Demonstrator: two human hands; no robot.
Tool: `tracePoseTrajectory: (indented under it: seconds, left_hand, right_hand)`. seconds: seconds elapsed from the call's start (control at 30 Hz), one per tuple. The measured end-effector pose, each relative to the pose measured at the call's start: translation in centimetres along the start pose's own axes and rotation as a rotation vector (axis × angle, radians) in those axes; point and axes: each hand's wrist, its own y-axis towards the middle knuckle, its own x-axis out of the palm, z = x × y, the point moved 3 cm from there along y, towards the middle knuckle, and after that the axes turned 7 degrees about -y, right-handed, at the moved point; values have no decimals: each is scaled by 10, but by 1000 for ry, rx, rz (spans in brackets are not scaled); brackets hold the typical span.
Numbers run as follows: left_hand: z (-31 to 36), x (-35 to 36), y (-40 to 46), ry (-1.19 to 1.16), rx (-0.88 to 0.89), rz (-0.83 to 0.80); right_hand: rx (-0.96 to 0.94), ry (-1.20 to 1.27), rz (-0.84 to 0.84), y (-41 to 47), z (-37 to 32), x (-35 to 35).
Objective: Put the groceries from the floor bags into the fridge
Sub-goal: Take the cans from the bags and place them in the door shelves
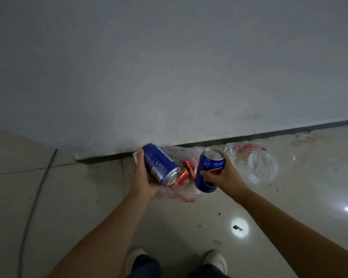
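Two hand grips each wrap a blue can: left hand [144, 177] on the tilted can [160, 163], right hand [223, 175] on the upright can [209, 170].

A blue cola can [161, 164] lies tilted on its side in the left hand [144, 178], its silver end facing the camera, while a second blue can [209, 169] stands nearly upright (pull-tab on top) in the right hand [224, 175]. Between them, red cans [186, 172] lie in a clear plastic bag [182, 194] on the floor, and another clear bag [253, 163] with red print lies just to the right.
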Motion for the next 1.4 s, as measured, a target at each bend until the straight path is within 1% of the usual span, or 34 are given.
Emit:
tracePoseTrajectory:
  seconds: [0.07,0.13,0.3,0.37,0.47,0.53,0.67,0.77,0.87,0.97,1.03,1.17,1.27,1.4]
  left_hand:
    - [11,18,-41,134,-57,10]
    - [23,41,-80,296,-60,-6]
    - [52,109,-175,784,92,-73]
    - [61,134,-211,929,116,-95]
    - [71,171,-259,995,125,-134]
    - [77,196,-287,1024,146,-190]
    - [73,244,-340,1059,158,-354]
    - [53,276,-379,1124,143,-509]
    - [14,302,-420,1221,99,-653]
    - [-45,316,-469,1332,35,-803]
    - [-81,319,-495,1381,-9,-860]
    - [-186,316,-573,1488,-71,-1083]
    - [-272,302,-632,1552,-137,-1223]
    - [-386,262,-721,1562,-211,-1322]
  right_hand:
    - [12,-6,-3,-26,-32,-18]
    - [15,-1,-5,-53,-66,-35]
    - [29,57,-1,-120,-145,-77]
    - [33,79,10,-148,-173,-96]
    - [42,108,63,-193,-207,-126]
    - [43,124,120,-226,-222,-144]
    - [65,172,282,-304,-228,-174]
    - [89,248,396,-365,-218,-191]
    - [128,327,524,-430,-199,-208]
    - [188,377,691,-504,-168,-225]
    - [223,396,763,-544,-150,-234]
    - [299,501,991,-660,-90,-246]
    - [357,564,1123,-749,-37,-247]
    - [430,602,1233,-872,34,-245]
